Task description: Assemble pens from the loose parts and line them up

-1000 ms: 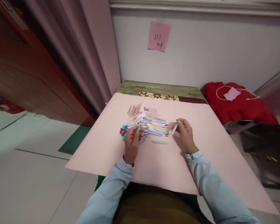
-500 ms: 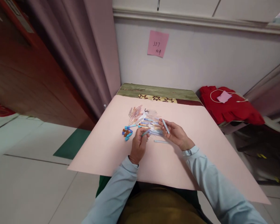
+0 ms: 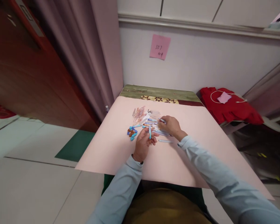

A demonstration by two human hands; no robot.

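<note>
The fingers (image 3: pixel 154 140) of the left hand (image 3: pixel 141 147), at the centre of the frame, are closed in a pinch on a blue tube (image 3: pixel 150 132); the lower ones stay loosely spread. The long axis of this tube runs up and down the frame. The right hand (image 3: pixel 173 126) is at its upper right, over the pile (image 3: pixel 162 132), with fingers bent; a pale tube (image 3: pixel 162 120) shows at their tips, but I cannot tell if they grip it. The pens of the pile lie mostly across the frame. Lower, a lone tube (image 3: pixel 165 141) lies also crosswise on the desk (image 3: pixel 196 155), nearer to the left fingers.
</note>
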